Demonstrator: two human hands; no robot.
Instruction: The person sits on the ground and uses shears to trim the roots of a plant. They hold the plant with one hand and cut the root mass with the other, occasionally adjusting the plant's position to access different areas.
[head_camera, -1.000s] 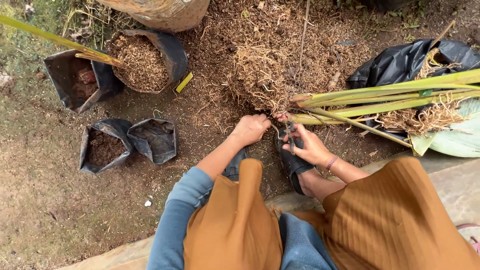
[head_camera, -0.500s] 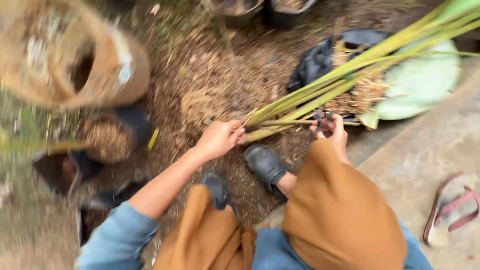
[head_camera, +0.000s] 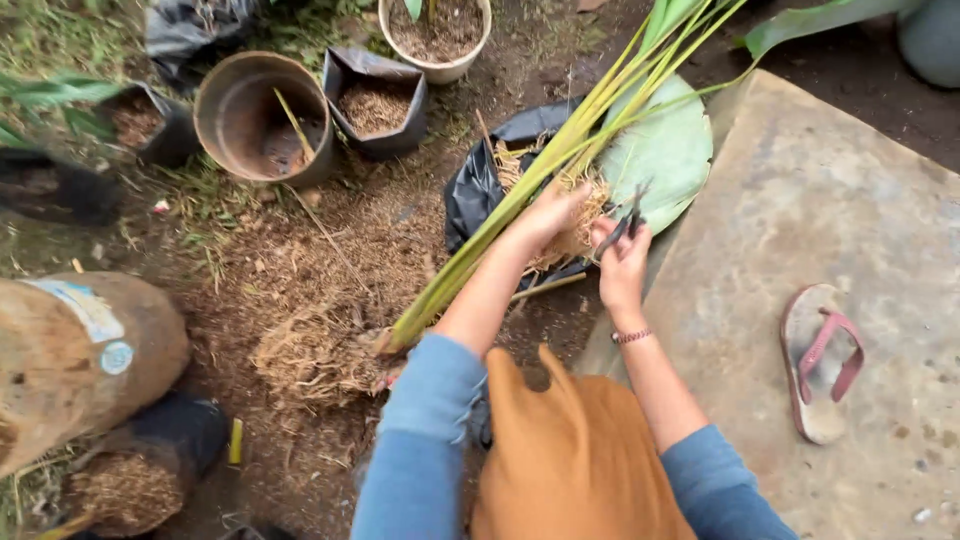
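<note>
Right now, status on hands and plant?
Left hand on the stalks and roots. Right hand holds scissors. Black bag under the stalks.

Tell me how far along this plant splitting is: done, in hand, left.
Done: one stalk bundle lies pulled out across the soil, a loose root clump at its base.
In hand: the left hand grips roots on the stalks; the right hand holds scissors beside them.
Left: the round brown pot holds little besides one stem, and nothing looks replanted.
</note>
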